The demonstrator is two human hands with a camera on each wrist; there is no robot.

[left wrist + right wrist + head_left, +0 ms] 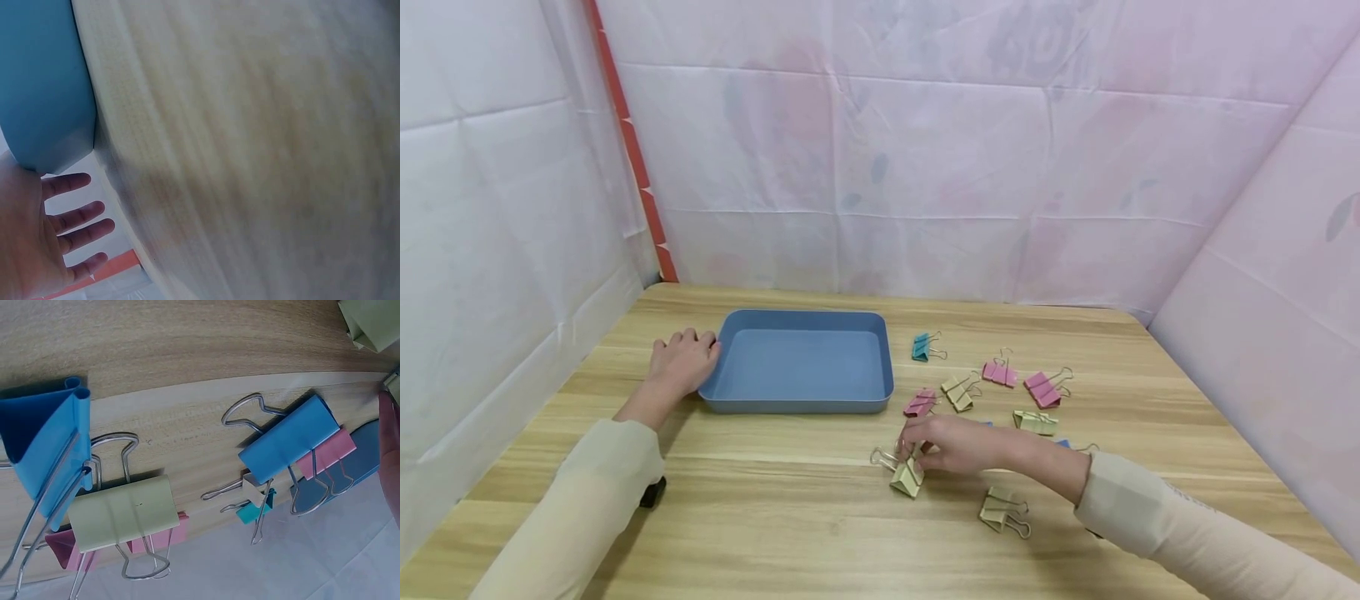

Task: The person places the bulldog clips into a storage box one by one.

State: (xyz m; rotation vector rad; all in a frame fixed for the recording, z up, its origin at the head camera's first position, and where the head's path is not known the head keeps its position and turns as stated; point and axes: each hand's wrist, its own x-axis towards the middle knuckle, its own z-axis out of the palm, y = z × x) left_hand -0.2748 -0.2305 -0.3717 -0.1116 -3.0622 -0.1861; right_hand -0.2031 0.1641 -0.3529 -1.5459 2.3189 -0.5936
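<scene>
My left hand (681,364) lies against the left end of a blue tray (797,406). In the left wrist view, its fingers (80,237) stretch out past the corner of the tray (47,94). Right of the tray, my right hand (955,444) pinches a pale yellow binder clip (907,479) low over the table; its fingertips partly cover the clip. At the edge of the right wrist view, a finger (390,450) touches pale, metal-edged material. Close to this hand are a pink binder clip (920,403) and a blue binder clip (289,437), mostly hidden in the head view.
Several more binder clips lie right of the tray: teal (921,347), yellow (958,392), pink (1043,389), pale green (1035,422) and blue (47,444). Another yellow clip (997,508) sits nearer the front. White sheeting (925,150) encloses the wooden table (760,508).
</scene>
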